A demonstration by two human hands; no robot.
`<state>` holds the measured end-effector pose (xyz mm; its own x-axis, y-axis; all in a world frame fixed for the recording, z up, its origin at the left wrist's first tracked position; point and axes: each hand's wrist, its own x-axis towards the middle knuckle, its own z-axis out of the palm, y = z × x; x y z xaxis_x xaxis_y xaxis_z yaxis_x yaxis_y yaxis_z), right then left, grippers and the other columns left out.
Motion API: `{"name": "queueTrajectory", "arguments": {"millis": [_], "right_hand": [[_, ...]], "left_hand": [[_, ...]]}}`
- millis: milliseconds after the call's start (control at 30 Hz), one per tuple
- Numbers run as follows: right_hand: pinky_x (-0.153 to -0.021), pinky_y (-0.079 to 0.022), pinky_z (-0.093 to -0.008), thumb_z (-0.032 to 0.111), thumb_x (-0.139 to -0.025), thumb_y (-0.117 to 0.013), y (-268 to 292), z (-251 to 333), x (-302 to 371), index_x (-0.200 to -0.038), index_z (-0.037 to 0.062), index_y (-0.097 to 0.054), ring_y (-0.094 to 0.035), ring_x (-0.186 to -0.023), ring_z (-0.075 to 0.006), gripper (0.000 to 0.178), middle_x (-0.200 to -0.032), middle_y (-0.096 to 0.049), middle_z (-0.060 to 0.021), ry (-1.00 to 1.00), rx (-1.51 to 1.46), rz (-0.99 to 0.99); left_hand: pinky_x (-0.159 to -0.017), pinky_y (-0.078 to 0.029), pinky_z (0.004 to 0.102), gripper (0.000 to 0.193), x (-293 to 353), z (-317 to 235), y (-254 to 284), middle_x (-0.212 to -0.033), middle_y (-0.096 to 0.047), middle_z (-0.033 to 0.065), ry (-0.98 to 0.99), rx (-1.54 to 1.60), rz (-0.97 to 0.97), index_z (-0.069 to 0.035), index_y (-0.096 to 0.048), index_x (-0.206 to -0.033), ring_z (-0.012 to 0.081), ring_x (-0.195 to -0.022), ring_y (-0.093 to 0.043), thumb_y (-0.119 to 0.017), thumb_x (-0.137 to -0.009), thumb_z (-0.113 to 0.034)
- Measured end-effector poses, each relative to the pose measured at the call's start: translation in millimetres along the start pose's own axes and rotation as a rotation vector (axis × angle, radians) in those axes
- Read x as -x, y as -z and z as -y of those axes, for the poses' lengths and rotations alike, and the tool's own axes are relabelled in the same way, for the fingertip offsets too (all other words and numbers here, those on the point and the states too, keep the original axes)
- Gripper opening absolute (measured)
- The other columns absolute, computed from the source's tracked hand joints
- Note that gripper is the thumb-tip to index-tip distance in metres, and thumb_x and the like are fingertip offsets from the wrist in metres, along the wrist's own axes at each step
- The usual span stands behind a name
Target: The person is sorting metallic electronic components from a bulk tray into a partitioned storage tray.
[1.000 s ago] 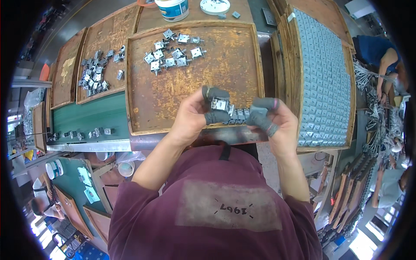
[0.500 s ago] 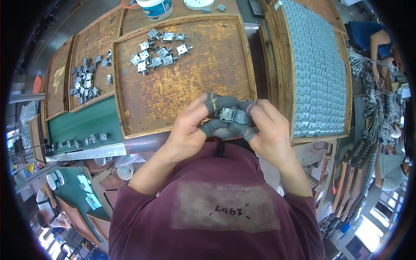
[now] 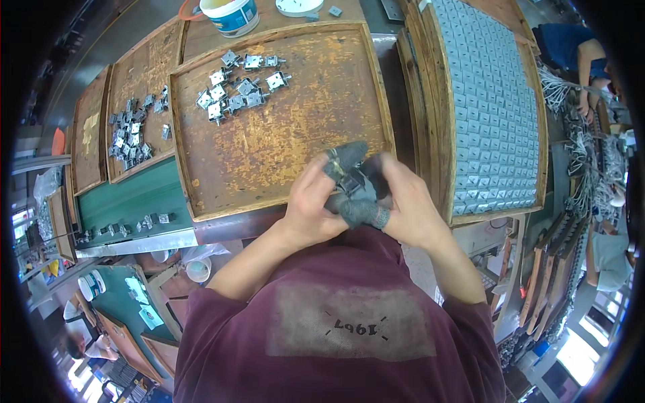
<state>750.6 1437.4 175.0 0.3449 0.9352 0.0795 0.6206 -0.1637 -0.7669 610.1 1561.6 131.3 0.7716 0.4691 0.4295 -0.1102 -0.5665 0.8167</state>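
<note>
Dark finger covers wrap the fingertips of my left hand (image 3: 314, 199) and my right hand (image 3: 404, 201). Together they pinch a small boxy metal part (image 3: 352, 181), mostly hidden behind the fingers; the right fingers are smeared by motion. Both hands hover over the front right corner of a shallow wooden tray (image 3: 282, 148). Toward the back of that tray lies a loose cluster of similar silvery metal parts (image 3: 235, 103).
On the right, a wooden tray of neatly rowed metal pieces (image 3: 494, 121) tops a stack. More loose parts (image 3: 131, 134) lie in a left tray, a few on the green tabletop (image 3: 127, 191). A bucket (image 3: 232, 17) stands behind. Co-workers sit at both sides.
My hands have drawn closer together and the metal part has turned and tilted between them, now more covered by the fingers. The view has shifted slightly.
</note>
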Motion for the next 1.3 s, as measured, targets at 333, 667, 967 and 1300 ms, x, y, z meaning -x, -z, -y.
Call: {"name": "queueTrajectory", "arguments": {"millis": [333,667,967,1300], "right_hand": [[-0.067,-0.052,-0.0412,0.035,-0.079,-0.077,15.3,4.2,2.5,-0.090,0.0003,-0.064,-0.067,-0.073,-0.0306,0.038,-0.079,-0.065,-0.0160,-0.126,-0.079,0.130],[-0.072,-0.047,-0.0251,0.022,-0.091,-0.066,255.7,-153.5,-19.6,-0.106,-0.0006,-0.070,-0.060,-0.077,-0.0120,0.027,-0.083,-0.068,-0.0044,-0.478,0.294,-0.750],[-0.089,-0.049,-0.0370,0.048,-0.082,-0.066,359.9,-354.1,-33.4,-0.123,0.0117,-0.068,-0.067,-0.100,-0.0311,0.055,-0.112,-0.070,-0.0200,-0.854,0.493,-0.586],[-0.070,-0.055,-0.0348,0.006,-0.083,-0.071,367.2,-344.2,-67.7,-0.116,-0.0046,-0.057,-0.066,-0.090,-0.0248,0.038,-0.105,-0.064,-0.0137,-0.464,-0.388,-1.105]], "left_hand": [[-0.077,-0.053,0.0418,0.058,-10.1,3.7,-1.7,-0.101,-0.065,0.0195,-0.155,-0.034,0.145,0.003,-0.063,-0.118,0.0353,-0.086,-0.065,-0.077,-0.065,-0.016],[-0.091,-0.046,0.0289,0.056,29.4,90.4,45.0,-0.118,-0.045,0.0070,0.788,-0.004,0.383,-0.001,-0.058,-0.129,0.0200,-0.107,-0.053,-0.071,-0.074,0.005],[-0.098,-0.044,0.0303,0.056,32.5,100.9,32.2,-0.123,-0.052,0.0085,1.061,0.718,0.398,-0.002,-0.054,-0.133,0.0219,-0.116,-0.053,-0.058,-0.078,0.012],[-0.089,-0.049,0.0329,0.056,36.5,123.2,5.0,-0.115,-0.048,0.0109,0.750,0.257,0.488,-0.001,-0.055,-0.124,0.0256,-0.108,-0.056,-0.051,-0.071,0.016]]}}
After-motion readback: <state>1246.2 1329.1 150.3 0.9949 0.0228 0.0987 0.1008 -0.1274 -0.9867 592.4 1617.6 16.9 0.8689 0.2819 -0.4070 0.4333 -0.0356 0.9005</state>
